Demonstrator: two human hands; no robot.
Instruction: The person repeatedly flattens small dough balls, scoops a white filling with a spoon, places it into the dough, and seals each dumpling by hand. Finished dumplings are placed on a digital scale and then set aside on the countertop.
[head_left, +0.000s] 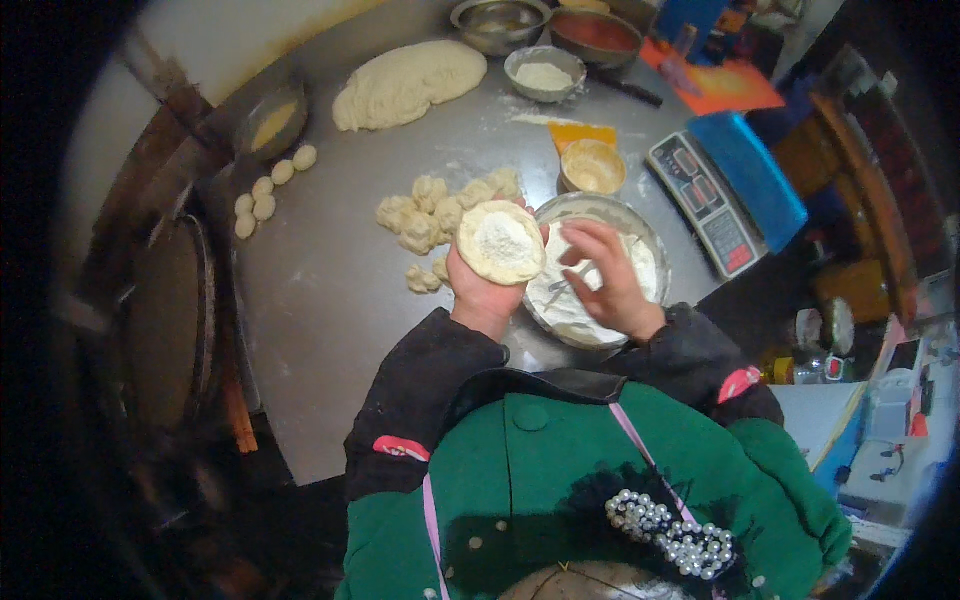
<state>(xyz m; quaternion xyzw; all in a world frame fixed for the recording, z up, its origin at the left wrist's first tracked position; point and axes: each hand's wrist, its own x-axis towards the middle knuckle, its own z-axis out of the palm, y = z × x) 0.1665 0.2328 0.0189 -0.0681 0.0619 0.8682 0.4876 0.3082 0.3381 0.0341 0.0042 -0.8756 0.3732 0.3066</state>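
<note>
My left hand holds a flattened round of dough in its palm, fingers curled up around the far edge. A heap of white powder sits in the middle of the round. My right hand hovers over a wide metal bowl of white flour-like powder, its fingers curved and apart, with nothing seen between them. Under its fingertips a grey utensil, perhaps a spoon, lies partly in the powder. Rough dough pieces cluster beyond and left of my left hand, some partly hidden by it.
A large dough slab lies at the back of the metal table. Several smooth dough balls line its left side near a bowl. A small tub adjoins the flour bowl; a digital scale stands right.
</note>
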